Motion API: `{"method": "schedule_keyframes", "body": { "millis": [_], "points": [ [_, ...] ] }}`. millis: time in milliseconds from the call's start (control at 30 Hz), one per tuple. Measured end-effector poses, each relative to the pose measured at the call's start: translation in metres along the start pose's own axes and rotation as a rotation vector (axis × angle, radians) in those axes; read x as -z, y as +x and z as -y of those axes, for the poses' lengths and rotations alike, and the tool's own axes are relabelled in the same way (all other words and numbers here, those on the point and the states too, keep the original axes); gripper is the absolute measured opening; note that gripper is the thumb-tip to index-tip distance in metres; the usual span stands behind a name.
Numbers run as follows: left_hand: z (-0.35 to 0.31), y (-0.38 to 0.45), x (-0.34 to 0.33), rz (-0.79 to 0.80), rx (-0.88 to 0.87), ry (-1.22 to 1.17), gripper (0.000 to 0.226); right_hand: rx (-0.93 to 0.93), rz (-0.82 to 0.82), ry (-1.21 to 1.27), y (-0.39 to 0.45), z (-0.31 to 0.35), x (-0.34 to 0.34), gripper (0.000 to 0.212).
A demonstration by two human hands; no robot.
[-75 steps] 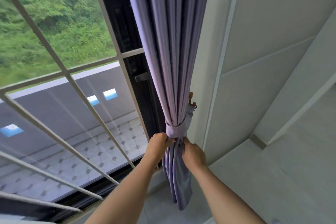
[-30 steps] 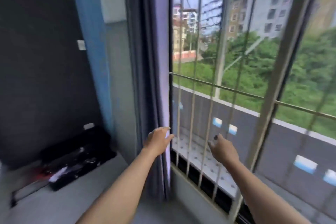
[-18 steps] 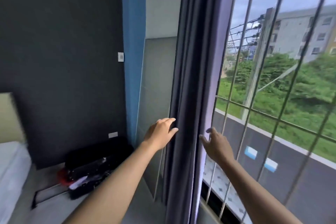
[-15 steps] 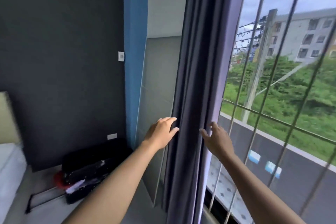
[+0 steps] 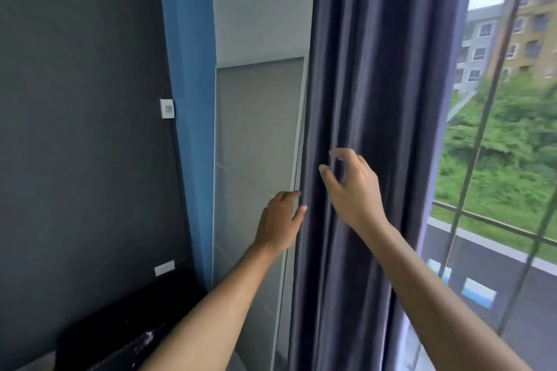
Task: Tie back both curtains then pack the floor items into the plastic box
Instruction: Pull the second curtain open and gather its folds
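A dark purple curtain (image 5: 370, 75) hangs loose in long folds at the left side of the window. My left hand (image 5: 280, 226) is at the curtain's left edge, fingertips reaching behind the fabric and thumb touching its front. My right hand (image 5: 352, 190) is raised in front of the folds with its fingers loosely curled and spread, holding nothing. No tie-back and no plastic box are in view.
Left of the curtain are a grey wall panel (image 5: 256, 144), a blue pillar (image 5: 188, 99) and a dark wall (image 5: 81, 129). A black case (image 5: 120, 325) lies on the floor at lower left. The window bars (image 5: 473, 159) stand to the right.
The view swung from the tied right curtain to this loose left one. My right hand moved left from the window side to the front of the folds; my left hand reached the curtain's edge.
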State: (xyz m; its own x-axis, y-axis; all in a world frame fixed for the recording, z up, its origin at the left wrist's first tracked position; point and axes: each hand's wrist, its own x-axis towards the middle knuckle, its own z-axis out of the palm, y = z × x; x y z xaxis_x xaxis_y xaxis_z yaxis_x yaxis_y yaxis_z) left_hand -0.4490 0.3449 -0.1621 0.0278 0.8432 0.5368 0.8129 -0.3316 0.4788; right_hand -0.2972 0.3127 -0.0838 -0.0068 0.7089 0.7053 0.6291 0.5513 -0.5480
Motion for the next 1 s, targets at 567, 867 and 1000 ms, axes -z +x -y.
{"method": "schedule_keyframes", "body": {
  "millis": [567,867,1000],
  "points": [
    [0.084,0.160,-0.110,0.034,-0.201,-0.593,0.030,-0.228,-0.323,-0.661,0.076,-0.035,-0.095,0.063],
    [0.095,0.159,-0.135,0.113,-0.342,-0.696,0.024,-0.612,-0.377,-0.517,0.038,-0.078,-0.151,0.070],
    [0.111,0.139,-0.150,0.208,-0.332,-0.734,0.027,-0.753,-0.301,-0.627,0.007,-0.105,-0.175,0.055]
  ]
}}
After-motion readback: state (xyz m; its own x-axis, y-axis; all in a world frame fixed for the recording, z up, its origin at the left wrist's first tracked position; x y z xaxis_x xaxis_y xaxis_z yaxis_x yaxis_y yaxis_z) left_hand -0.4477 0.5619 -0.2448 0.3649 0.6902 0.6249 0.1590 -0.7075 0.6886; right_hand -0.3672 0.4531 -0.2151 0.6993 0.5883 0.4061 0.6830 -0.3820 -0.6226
